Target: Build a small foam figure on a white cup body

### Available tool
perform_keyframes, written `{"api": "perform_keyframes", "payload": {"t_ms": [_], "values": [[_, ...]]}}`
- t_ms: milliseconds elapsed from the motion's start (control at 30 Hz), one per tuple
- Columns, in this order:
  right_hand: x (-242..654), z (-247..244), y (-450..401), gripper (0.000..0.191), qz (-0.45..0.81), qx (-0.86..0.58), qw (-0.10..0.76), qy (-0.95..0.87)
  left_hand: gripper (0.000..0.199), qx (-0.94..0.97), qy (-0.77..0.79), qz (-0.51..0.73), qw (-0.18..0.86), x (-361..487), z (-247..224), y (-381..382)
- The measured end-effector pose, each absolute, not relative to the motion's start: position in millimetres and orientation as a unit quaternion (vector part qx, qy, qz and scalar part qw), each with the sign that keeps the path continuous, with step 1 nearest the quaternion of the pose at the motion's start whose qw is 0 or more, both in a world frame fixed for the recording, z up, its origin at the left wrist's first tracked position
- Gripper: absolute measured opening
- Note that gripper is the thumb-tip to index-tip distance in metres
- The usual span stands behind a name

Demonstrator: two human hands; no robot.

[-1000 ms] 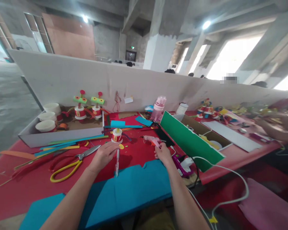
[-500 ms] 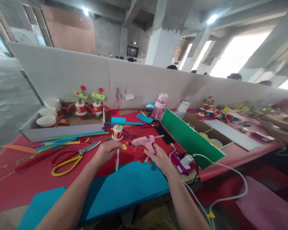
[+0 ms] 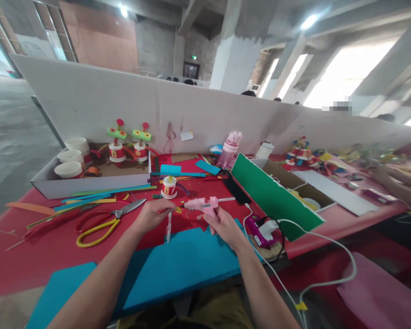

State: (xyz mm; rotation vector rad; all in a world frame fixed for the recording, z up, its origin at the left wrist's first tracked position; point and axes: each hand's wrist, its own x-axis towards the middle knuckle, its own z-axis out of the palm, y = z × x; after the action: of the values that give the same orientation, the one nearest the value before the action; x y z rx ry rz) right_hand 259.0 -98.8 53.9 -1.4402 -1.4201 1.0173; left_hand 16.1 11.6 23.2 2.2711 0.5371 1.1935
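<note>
My right hand (image 3: 222, 225) is wrapped round the handle of a pink glue gun (image 3: 205, 205), whose nozzle points left. Between the fingertips of my left hand (image 3: 152, 214) is a small yellow piece (image 3: 178, 210), close to the nozzle. Just behind it a white and red paper cup (image 3: 169, 187) with coiled dark paper arms stands upside down on the red table. A clear pen-like stick (image 3: 169, 228) lies beneath my left fingertips, its end on a blue sheet (image 3: 181, 256).
Scissors (image 3: 114, 217) and paper strips (image 3: 92, 199) lie left. A white tray (image 3: 96, 188) holds cups and two cup figures. Right are a green-sided box (image 3: 274, 201), a purple power strip (image 3: 262, 233) and white cables. A pink bottle (image 3: 230, 148) stands behind; another person's arms show far right.
The glue gun has tilted to nearly level, its nozzle now nearer the yellow piece. The view has shifted slightly, and the yellow piece has turned between my left fingers.
</note>
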Motion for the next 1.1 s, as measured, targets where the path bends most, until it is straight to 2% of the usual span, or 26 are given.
{"api": "perform_keyframes", "payload": {"t_ms": [1100], "values": [[260,66,-105,0.034,0.385,-0.604,0.393,-0.577,0.016,0.845,0.189,0.45,0.219,19,18,14]]}}
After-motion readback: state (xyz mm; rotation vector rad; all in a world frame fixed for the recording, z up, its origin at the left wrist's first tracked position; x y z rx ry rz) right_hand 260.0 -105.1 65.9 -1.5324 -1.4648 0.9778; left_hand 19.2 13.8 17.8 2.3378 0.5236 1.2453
